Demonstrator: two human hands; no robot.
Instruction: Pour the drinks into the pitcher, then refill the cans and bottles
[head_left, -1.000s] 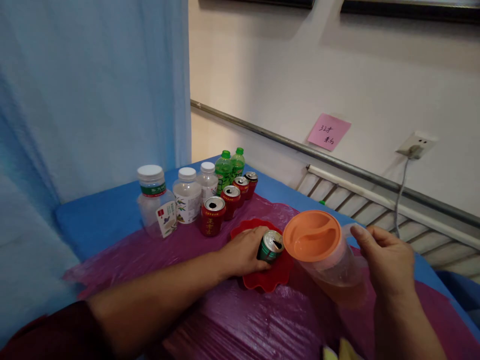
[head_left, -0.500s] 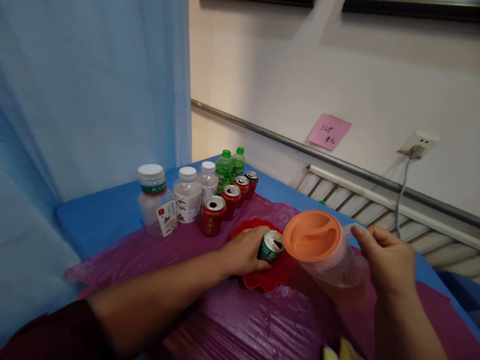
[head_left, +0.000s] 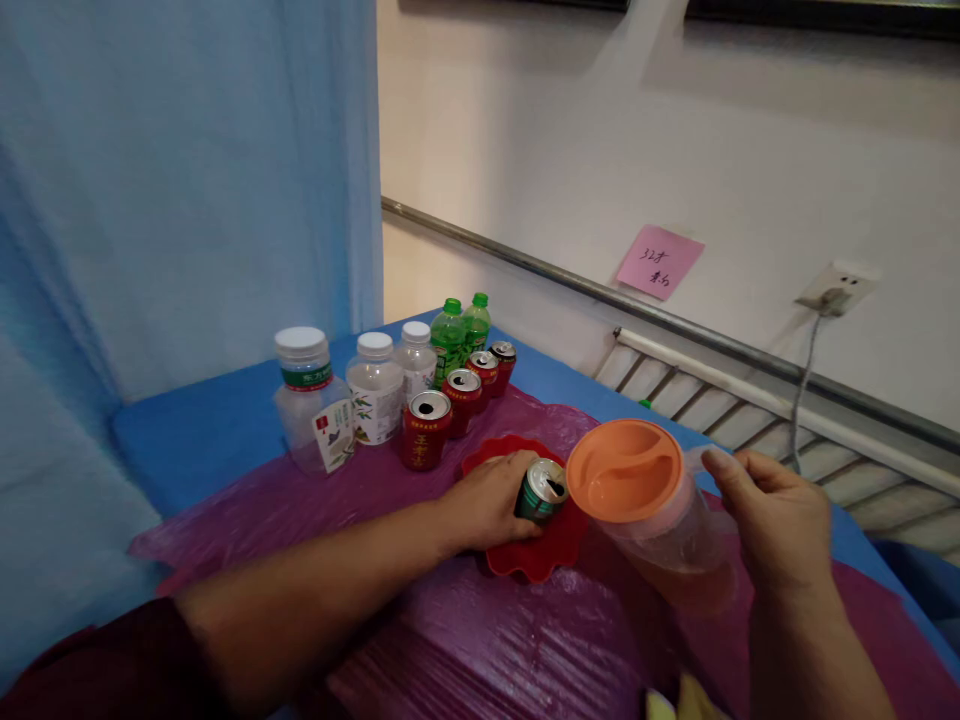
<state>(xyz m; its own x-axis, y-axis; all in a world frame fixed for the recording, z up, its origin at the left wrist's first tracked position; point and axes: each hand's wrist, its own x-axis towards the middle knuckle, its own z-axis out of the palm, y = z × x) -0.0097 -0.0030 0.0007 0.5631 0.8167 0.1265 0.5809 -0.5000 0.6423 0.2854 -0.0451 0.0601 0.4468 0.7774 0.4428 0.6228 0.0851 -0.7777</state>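
My left hand (head_left: 496, 500) is wrapped round a dark green drink can (head_left: 541, 494), its top open, over a red scalloped dish (head_left: 534, 562). My right hand (head_left: 780, 510) grips the handle of a clear plastic pitcher (head_left: 679, 560) with an orange lid (head_left: 626, 472). The pitcher is tilted toward the can, its lid edge right by the can's top. Some pale brownish liquid shows low in the pitcher. Whether any liquid is flowing I cannot tell.
Red cans (head_left: 427, 432) stand in a row beyond the dish. Left of them are white-capped clear jars (head_left: 315, 400) and green bottles (head_left: 448, 340). Purple plastic sheeting (head_left: 480, 640) covers part of the blue table (head_left: 202, 385). A radiator (head_left: 697, 400) lines the wall.
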